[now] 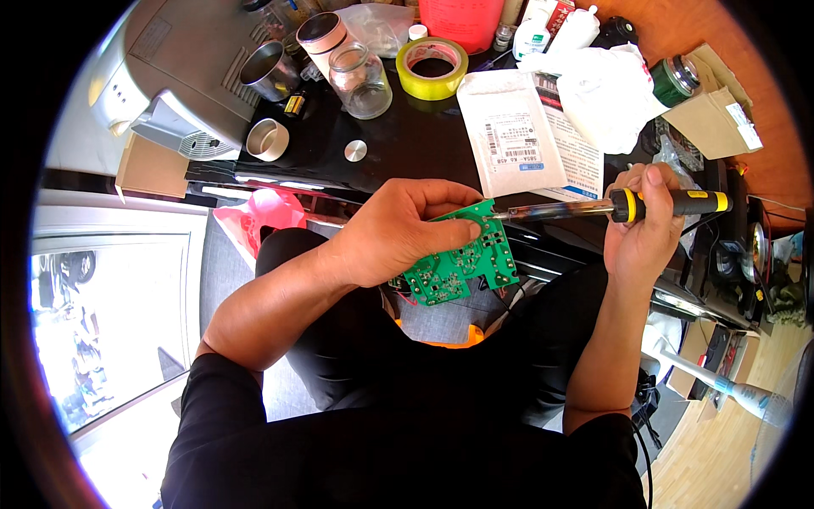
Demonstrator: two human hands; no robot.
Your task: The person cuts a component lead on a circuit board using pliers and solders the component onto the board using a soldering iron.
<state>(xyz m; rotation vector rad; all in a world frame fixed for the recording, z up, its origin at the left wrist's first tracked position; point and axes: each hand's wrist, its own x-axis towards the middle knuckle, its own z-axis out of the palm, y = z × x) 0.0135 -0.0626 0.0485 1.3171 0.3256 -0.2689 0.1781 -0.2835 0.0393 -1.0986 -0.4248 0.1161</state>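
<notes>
Above my lap, my left hand (405,231) grips a green circuit board (458,270) by its upper left part, the thumb lying across its face. Small components and solder joints cover the side that shows, and a few thin wires hang below it. My right hand (638,242) is closed around the black and yellow handle of a soldering iron (564,210). Its metal shaft points left, with the tip at the board's upper right edge; whether it touches, I cannot tell.
On the dark desk (326,157) stand a glass jar (360,85), a metal cup (270,69) and a yellow tape roll (432,68). A white padded envelope (507,136) lies beyond the board. A grey machine (191,72) is at the left, a cardboard box (708,110) at the right.
</notes>
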